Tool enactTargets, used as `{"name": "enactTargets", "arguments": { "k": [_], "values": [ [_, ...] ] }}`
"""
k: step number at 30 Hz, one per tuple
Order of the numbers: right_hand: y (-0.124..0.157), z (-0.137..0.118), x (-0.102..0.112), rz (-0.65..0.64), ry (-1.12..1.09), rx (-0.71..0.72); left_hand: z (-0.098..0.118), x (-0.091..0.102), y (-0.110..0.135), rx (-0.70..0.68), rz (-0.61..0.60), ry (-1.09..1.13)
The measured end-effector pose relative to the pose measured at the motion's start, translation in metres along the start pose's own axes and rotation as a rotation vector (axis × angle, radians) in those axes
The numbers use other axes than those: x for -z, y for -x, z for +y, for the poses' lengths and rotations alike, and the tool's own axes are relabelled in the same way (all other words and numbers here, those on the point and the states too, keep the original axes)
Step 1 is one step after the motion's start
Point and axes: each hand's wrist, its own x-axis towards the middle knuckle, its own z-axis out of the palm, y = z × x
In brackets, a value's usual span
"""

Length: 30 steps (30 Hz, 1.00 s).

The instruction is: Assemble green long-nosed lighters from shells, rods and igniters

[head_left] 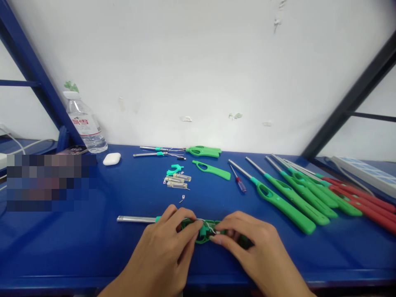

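Observation:
A green long-necked lighter [202, 231] lies opened on the blue table [93, 247], its metal tube [136, 219] pointing left. My left hand [167, 251] is closed on the lighter's front part, fingers curled over it. My right hand [250, 247] covers the handle end, its fingertips pinching a thin wire at the teal inner piece. Most of the lighter body is hidden under both hands.
Small loose parts [177, 178] and a teal piece [175, 168] lie mid-table. A green handle shell [212, 170], a small screwdriver [239, 180], half-built lighters [185, 151] and a row of green and red lighters [309, 194] lie behind and right. A water bottle [83, 123] and a white case [111, 159] stand left.

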Motion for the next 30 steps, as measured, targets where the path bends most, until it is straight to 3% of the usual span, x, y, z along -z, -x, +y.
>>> {"name": "enactTargets", "arguments": {
  "k": [8, 13, 17, 26, 30],
  "values": [
    [0.003, 0.002, -0.005, -0.043, 0.02, 0.038, -0.009, -0.001, -0.002, -0.075, -0.063, -0.105],
    [0.002, -0.002, -0.007, -0.039, 0.085, 0.091, -0.013, 0.009, -0.006, -0.21, -0.151, -0.296],
    [0.002, -0.004, -0.008, -0.044, 0.053, 0.048, -0.014, 0.013, -0.01, -0.304, -0.123, -0.348],
    [-0.003, -0.008, -0.003, -0.132, -0.028, -0.039, -0.01, 0.014, -0.011, -0.287, -0.114, -0.368],
    [-0.002, -0.006, -0.003, -0.133, -0.015, -0.01, -0.011, 0.014, -0.012, -0.316, -0.125, -0.378]
  ]
}}
